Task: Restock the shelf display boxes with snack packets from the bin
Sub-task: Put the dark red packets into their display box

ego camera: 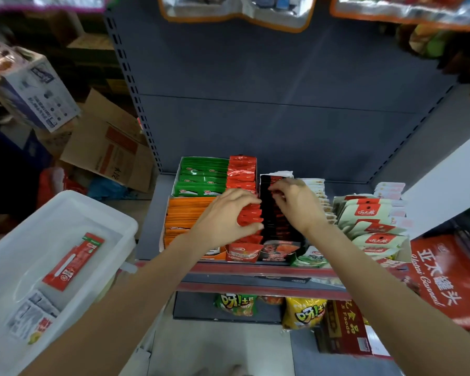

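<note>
Head view: grey shelf (152,213) full of display boxes, white plastic bin (65,213) off to its left holding one red packet (72,263). Left hand (225,218) fingers are clamped on the red snack packets (251,217); right hand (296,204) fingers pinch the black packets (276,226) beside them.

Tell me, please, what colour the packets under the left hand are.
Red packets, seen in the head view.
</note>
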